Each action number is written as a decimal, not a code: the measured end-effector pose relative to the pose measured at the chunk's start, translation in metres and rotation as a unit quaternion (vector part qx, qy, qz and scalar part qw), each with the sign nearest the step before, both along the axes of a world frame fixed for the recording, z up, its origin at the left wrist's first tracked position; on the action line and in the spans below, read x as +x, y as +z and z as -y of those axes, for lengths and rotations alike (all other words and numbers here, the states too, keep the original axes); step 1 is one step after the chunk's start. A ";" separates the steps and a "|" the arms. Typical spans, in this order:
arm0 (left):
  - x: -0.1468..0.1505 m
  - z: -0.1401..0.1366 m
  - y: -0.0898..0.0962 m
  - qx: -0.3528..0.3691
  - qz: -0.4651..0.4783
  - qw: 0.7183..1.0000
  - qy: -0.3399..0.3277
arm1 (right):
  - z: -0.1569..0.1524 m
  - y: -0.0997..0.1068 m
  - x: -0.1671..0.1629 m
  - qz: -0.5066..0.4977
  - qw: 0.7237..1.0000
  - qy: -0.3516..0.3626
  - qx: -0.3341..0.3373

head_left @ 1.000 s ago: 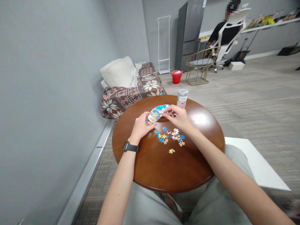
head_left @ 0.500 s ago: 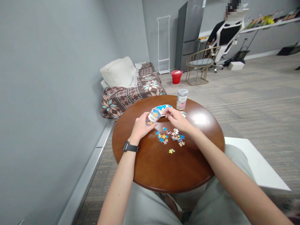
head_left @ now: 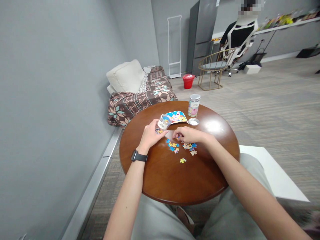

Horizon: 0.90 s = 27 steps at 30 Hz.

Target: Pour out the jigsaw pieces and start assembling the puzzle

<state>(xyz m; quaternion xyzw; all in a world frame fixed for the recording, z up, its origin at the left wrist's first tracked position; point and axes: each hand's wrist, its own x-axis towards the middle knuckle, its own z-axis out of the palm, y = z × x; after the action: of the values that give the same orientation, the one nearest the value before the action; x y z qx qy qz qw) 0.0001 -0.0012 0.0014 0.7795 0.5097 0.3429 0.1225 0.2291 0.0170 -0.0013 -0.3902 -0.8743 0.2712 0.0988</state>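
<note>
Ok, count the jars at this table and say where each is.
2. The open jar is tilted in the left hand; the lidded jar stands upright near the far edge of the table, beyond the loose lid. None seem hidden.

Even, moderately bright light is filling the room from a source out of view, and a white patch of glare is spreading across the right side of the table (head_left: 175,181). Beneath its near rim, shadow is darkening the floor (head_left: 105,196). The puzzle pieces (head_left: 172,145) are showing clear colours, but their fine print is blurring. Wide-angle distortion is stretching the white panel (head_left: 277,176) toward the right edge, the lower right corner is smearing, and pixelation is masking the seated person's head (head_left: 248,8).
</note>
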 end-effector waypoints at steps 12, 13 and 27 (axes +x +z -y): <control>0.001 0.001 0.000 -0.008 0.008 1.000 -0.003 | -0.001 0.005 0.003 -0.014 1.000 -0.020 -0.002; 0.001 0.001 0.000 -0.007 0.008 1.000 -0.003 | -0.001 0.005 0.003 -0.014 1.000 -0.021 -0.012; 0.001 0.000 0.000 -0.004 0.016 1.000 -0.012 | -0.006 0.002 0.014 -0.029 0.998 -0.012 0.047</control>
<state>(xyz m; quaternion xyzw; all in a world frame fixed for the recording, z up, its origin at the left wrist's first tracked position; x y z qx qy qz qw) 0.0007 -0.0013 0.0011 0.7793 0.5001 0.3516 0.1376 0.2432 0.0229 0.0010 -0.3873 -0.8784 0.2395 0.1451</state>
